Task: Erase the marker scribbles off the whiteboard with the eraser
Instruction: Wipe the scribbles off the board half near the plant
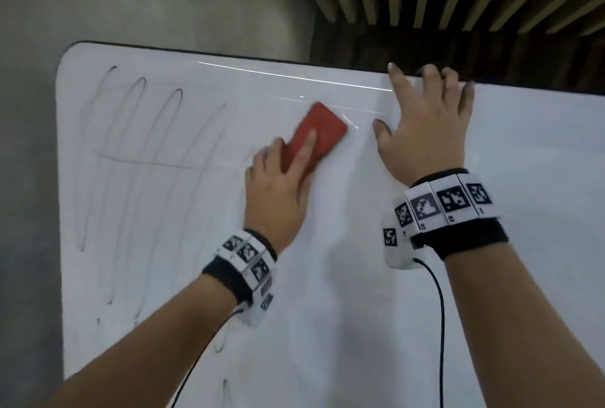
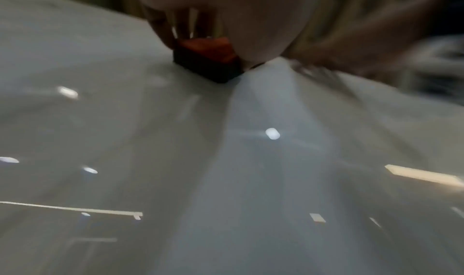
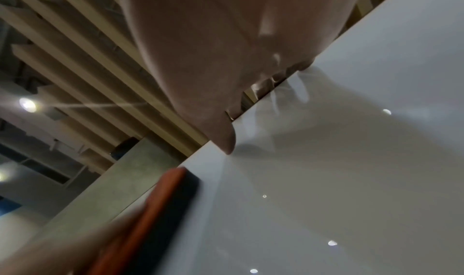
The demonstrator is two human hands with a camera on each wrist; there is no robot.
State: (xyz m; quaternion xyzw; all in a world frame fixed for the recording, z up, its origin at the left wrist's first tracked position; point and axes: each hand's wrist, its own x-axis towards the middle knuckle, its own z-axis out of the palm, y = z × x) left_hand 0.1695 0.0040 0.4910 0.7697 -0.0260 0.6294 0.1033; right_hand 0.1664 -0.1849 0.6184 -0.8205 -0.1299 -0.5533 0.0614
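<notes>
Faint scribbles (image 1: 137, 158) loop across the left half of the whiteboard (image 1: 360, 309), running from near its top edge down toward the bottom. Right of them, near the top edge at the middle, the left hand (image 1: 278, 185) presses the red eraser (image 1: 316, 137) flat against the board, grip holding it with a finger laid along its back. Just beside it, the right hand (image 1: 425, 119) hooks its fingers over the top edge, thumb flat on the board.
</notes>
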